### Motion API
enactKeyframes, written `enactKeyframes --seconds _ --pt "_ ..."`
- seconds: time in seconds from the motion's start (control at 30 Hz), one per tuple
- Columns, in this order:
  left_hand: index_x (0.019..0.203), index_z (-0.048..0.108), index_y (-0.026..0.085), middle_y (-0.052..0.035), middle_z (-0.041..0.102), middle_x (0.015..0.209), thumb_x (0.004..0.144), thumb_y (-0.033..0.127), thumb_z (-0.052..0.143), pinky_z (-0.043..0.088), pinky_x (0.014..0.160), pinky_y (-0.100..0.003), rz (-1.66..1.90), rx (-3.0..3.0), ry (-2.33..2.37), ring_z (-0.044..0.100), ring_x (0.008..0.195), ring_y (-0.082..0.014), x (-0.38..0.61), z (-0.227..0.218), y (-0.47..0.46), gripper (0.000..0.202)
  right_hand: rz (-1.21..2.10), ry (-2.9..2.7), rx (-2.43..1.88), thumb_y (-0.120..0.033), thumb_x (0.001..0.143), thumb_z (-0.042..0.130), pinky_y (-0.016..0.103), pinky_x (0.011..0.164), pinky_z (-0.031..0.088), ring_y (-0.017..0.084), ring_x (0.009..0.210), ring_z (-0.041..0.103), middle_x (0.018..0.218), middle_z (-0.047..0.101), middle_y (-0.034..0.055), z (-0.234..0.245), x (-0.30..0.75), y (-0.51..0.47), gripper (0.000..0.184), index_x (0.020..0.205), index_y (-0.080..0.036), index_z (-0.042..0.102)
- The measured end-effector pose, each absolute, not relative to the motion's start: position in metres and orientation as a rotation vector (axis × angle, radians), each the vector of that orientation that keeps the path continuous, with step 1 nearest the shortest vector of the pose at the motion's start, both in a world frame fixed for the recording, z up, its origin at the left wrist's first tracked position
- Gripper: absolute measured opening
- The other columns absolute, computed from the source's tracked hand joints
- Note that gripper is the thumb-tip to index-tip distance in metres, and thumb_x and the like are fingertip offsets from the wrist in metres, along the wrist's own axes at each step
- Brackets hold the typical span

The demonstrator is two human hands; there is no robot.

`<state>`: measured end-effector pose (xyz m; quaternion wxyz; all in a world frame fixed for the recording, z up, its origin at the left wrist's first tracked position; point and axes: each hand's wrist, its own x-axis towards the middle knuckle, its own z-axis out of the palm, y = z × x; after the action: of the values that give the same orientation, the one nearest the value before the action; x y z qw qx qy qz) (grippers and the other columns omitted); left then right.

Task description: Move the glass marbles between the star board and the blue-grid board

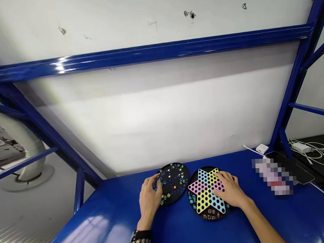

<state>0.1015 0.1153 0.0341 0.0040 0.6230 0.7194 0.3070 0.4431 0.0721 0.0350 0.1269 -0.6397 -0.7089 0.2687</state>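
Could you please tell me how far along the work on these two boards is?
Done so far: marbles sit in the rim of the right board, around a coloured star. In hand: the right hand rests on the star, the left hand on the black board. Left: the star's holes show no marbles.

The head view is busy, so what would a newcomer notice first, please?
A pastel star-shaped Chinese checkers board sits on the blue tabletop under the right hand. Left of it, the left hand rests on a round black board dotted with marbles. A blue steel beam crosses above.
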Motion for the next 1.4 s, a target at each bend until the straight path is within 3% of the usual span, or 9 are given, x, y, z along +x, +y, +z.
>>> enactKeyframes --seconds 0.17,0.33,0.47,0.73,1.0,1.2,1.4 --pt "0.126 0.065 0.023 -0.0087 0.067 0.127 0.094 0.033 0.049 0.050 0.088 -0.040 0.636 2.009 2.346 0.061 0.111 -0.0289 0.080 0.021 0.110 0.037 0.788 -2.058 -1.862 -0.059 0.087 0.049 0.050 0.120 0.021 0.030 0.149 0.029 0.156 0.041 0.0065 0.034 0.444 0.073 0.067 0.147 -0.031 0.043" --pt "0.132 0.064 0.030 -0.0050 0.066 0.135 0.097 0.038 0.045 0.047 0.095 -0.043 0.479 2.107 2.242 0.056 0.122 -0.0288 0.082 0.018 0.109 0.040 0.784 -2.045 -1.842 -0.053 0.085 0.054 0.049 0.119 0.022 0.031 0.147 0.031 0.155 0.044 0.0057 0.032 0.442 0.074 0.064 0.145 -0.032 0.046" --pt "0.124 0.070 0.033 -0.0033 0.069 0.131 0.098 0.039 0.045 0.045 0.099 -0.044 0.426 2.195 2.168 0.057 0.123 -0.0278 0.085 0.024 0.119 0.037 0.808 -2.042 -1.837 -0.053 0.084 0.055 0.048 0.119 0.023 0.031 0.147 0.031 0.154 0.045 0.0051 0.034 0.441 0.073 0.064 0.144 -0.032 0.048" --pt "0.105 0.077 0.030 -0.0046 0.075 0.116 0.093 0.041 0.052 0.045 0.093 -0.043 0.335 2.182 2.165 0.061 0.115 -0.0293 0.103 0.031 0.143 0.029 0.786 -2.059 -1.843 -0.056 0.084 0.055 0.047 0.118 0.025 0.030 0.146 0.032 0.153 0.045 0.0047 0.035 0.442 0.073 0.064 0.144 -0.033 0.047" --pt "0.132 0.064 0.031 -0.0057 0.073 0.113 0.094 0.036 0.049 0.045 0.090 -0.042 0.260 2.250 2.118 0.061 0.114 -0.0287 0.118 0.031 0.147 0.041 0.808 -2.046 -1.850 -0.056 0.084 0.055 0.048 0.121 0.022 0.029 0.148 0.030 0.155 0.043 0.0055 0.038 0.441 0.072 0.066 0.145 -0.031 0.046" --pt "0.144 0.052 0.030 -0.0098 0.069 0.123 0.092 0.038 0.055 0.044 0.098 -0.048 0.080 2.233 2.061 0.057 0.124 -0.0318 0.130 0.038 0.168 0.053 0.832 -2.031 -1.853 -0.058 0.085 0.053 0.048 0.121 0.021 0.029 0.148 0.029 0.156 0.042 0.0056 0.039 0.441 0.071 0.067 0.145 -0.031 0.046" --pt "0.127 0.064 0.028 -0.0072 0.069 0.120 0.094 0.035 0.053 0.050 0.088 -0.034 0.138 2.269 1.967 0.066 0.111 -0.0244 0.138 0.034 0.179 0.035 0.796 -2.055 -1.846 -0.058 0.085 0.053 0.049 0.120 0.023 0.029 0.148 0.030 0.155 0.043 0.0049 0.037 0.441 0.071 0.065 0.145 -0.032 0.046"
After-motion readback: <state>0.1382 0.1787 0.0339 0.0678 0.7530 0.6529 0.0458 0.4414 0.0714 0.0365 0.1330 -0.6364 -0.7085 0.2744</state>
